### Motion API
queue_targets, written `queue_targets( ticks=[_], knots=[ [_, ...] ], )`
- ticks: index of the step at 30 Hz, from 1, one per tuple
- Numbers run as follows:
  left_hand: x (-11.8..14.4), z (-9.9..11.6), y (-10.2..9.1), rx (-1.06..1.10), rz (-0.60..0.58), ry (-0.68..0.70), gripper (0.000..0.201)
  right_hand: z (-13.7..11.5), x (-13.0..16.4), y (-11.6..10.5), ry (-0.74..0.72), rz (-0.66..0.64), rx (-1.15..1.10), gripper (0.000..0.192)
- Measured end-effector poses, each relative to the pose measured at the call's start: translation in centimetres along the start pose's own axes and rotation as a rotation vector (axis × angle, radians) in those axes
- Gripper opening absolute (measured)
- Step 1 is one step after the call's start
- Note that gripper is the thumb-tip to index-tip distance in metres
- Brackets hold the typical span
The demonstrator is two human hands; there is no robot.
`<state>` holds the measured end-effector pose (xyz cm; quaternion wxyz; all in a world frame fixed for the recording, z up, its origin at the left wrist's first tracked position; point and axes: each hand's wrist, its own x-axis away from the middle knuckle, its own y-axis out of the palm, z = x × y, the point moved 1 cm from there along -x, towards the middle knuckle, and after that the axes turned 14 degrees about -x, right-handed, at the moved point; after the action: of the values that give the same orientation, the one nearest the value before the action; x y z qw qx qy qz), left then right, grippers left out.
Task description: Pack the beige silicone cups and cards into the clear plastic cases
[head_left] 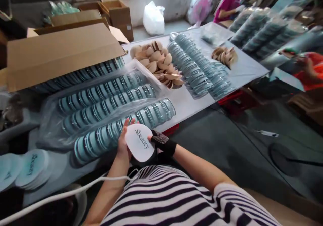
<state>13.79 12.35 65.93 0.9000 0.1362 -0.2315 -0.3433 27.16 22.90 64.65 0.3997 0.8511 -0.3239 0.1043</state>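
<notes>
At the table's near edge: A white disc (140, 142) lettered "beauty" is held before a striped shirt (153, 195), its print turned up toward the head camera I follow from afar.
Left hand (123, 141): Bare, it cups the disc's left side, fingers slightly parted, tips showing past the rim; I cannot make out the thumb.
Right hand (161, 141): In a black mesh glove, it grips the opposite side, thumb at the edge of the face; the other fingers are partly hidden, and I cannot tell how far they curl.
Careful grip: I would keep pressure light and even on both sides, thumb clear of the lettering, and the disc tilted to the light so that any smudge shows.
Nearest row: Round teal pieces (111, 133) stand nested just beyond the hands; I would keep the disc's rim from knocking them.
Farther along: More rows lie in clear plastic (51, 109) beside a cardboard box (65, 51), near a heap of tan curved pieces (153, 59).
Lower left: Similar lettered discs (31, 172) sit stacked.
Background: A person in purple (228, 5) stands near a fan (200, 8).
</notes>
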Motion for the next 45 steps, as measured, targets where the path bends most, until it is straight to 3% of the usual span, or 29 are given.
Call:
queue_targets(
  ticks=[3, 5, 8, 10, 12, 17, 22, 23, 28, 31, 35, 39, 43, 45],
  knots=[
    [-0.7, 0.2, 4.5, 0.058, 0.034, 0.079, 0.025, -2.6, 0.9, -1.7, 0.061, -0.05, -0.044, 0.039],
    [-1.2, -0.3, 6.5, 0.023, 0.044, 0.056, 0.032, -4.4, 0.7, -2.5, -0.026, 0.049, -0.001, 0.036],
    [-1.5, -1.7, 8.3, -0.029, 0.027, -0.037, 0.055, -7.1, -0.3, -3.3, -0.184, 0.131, 0.094, 0.027],
    [-1.4, -2.4, 8.8, -0.038, 0.024, -0.074, 0.059, -8.5, -0.9, -3.7, -0.237, 0.127, 0.148, 0.024],
    [-1.1, -2.5, 9.0, -0.05, 0.003, -0.071, 0.051, -9.4, -1.1, -4.1, -0.245, 0.108, 0.182, 0.024],
    [-0.6, -1.1, 9.1, -0.072, -0.213, -0.153, 0.041, -10.3, 0.8, -4.1, -0.293, 0.144, 0.156, 0.031],
    [-1.5, -0.7, 8.3, 0.017, -0.357, -0.247, 0.049, -11.3, 2.3, -3.8, -0.046, -0.218, 0.047, 0.047],
    [-1.9, -0.8, 8.1, -0.022, -0.357, -0.254, 0.051, -11.6, 2.0, -4.1, -0.005, -0.243, 0.074, 0.046],
    [-4.1, -0.3, 7.6, -0.37, -0.245, -0.164, 0.044, -12.5, -0.6, -6.8, -0.04, 0.067, 0.382, 0.033],
    [-4.4, 0.0, 7.5, -0.334, -0.311, -0.22, 0.051, -12.7, -0.5, -6.9, -0.104, 0.047, 0.379, 0.033],
    [-4.0, -0.1, 7.1, -0.245, -0.274, -0.231, 0.05, -12.0, 0.6, -5.8, -0.218, 0.111, 0.352, 0.034],
    [-3.9, -0.5, 6.7, -0.096, -0.454, -0.314, 0.056, -10.1, 0.7, -5.6, -0.129, -0.053, 0.082, 0.042],
    [-4.8, -0.5, 5.9, -0.325, -0.424, -0.32, 0.045, -9.1, 0.6, -6.3, -0.082, 0.095, 0.145, 0.046],
    [-5.1, -0.4, 5.7, -0.357, -0.477, -0.322, 0.044, -9.2, 0.9, -6.3, -0.079, 0.068, 0.161, 0.047]
  ],
)
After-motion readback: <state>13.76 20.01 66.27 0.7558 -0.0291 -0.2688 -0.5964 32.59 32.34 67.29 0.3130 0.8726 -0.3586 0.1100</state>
